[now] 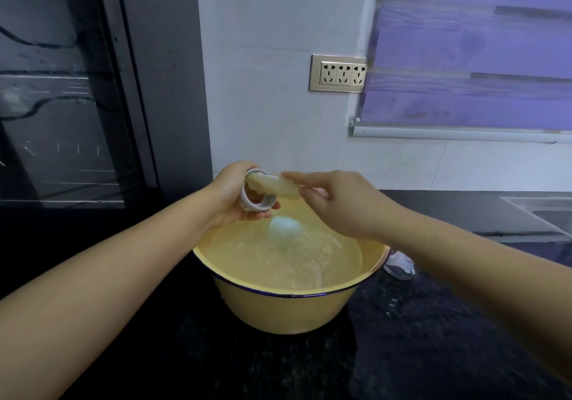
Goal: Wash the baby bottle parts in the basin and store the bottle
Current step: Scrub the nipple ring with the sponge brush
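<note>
- left hand: fingers curled round a white ring, gripping it, held above the far-left rim of the basin
- right hand: fingertips pinch one end of a soft translucent piece; the other fingers are curled under
- soft translucent piece: stretches sideways from the right hand to the white ring; its left end sits at the ring's opening, and whether it passes through I cannot tell, blurred
- basin: yellow with a dark blue rim, stands on the bench, filled with cloudy water nearly to the rim
- pale rounded part: in the water near the far side of the basin, just below both hands, partly under the surface; shape unclear
- clear object: on the bench, just beside the basin's right rim, mostly hidden by the right forearm
- bench: dark, speckled, wet spots near the basin
- socket plate: on the white tiled wall behind
- purple blind: upper right, lowered
- dark glass door: left side
- sink: edge at far right
</note>
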### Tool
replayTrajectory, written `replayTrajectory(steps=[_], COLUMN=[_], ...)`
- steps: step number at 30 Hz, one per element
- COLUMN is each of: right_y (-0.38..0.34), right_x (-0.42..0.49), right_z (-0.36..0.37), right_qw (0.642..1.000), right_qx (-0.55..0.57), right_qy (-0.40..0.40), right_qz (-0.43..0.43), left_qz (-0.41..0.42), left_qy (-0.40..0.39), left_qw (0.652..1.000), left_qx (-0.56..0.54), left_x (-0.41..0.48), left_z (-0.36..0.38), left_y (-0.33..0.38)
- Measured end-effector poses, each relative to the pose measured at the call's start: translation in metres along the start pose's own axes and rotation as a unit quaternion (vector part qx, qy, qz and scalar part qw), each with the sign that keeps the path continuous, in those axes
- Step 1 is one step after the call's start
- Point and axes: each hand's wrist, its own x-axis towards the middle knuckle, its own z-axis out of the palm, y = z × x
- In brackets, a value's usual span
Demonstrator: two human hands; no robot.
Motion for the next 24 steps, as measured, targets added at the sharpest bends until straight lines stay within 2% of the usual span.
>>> replayTrajectory(steps=[3,6,10,15,19,24], right_y=[0.011,0.016,0.027,0.023,0.026,0.022], right_x=[-0.005,-0.007,-0.001,0.007,0.013,0.003], right_z=[0.002,0.000,-0.002,-0.006,0.003,0.006], right_qw=[0.960,0.920,0.875,0.834,0.840,0.856], right_qx=[-0.255,-0.359,-0.416,-0.465,-0.452,-0.452], right_qy=[0.075,0.068,0.098,0.125,0.110,0.045], right_qz=[-0.089,-0.139,-0.227,-0.269,-0.279,-0.246], left_qz=[-0.017,-0.029,-0.056,-0.103,-0.110,-0.075], left_qy=[-0.013,-0.021,-0.010,-0.016,-0.022,-0.007], left_qw=[1.000,0.999,0.998,0.993,0.991,0.995], left_qx=[0.013,0.016,0.034,0.059,0.077,0.066], left_x=[0.001,0.004,0.010,0.012,0.012,0.013], left_z=[-0.001,-0.001,-0.003,-0.005,-0.007,-0.006], left_y=[0.000,-0.001,-0.002,-0.003,-0.003,-0.004])
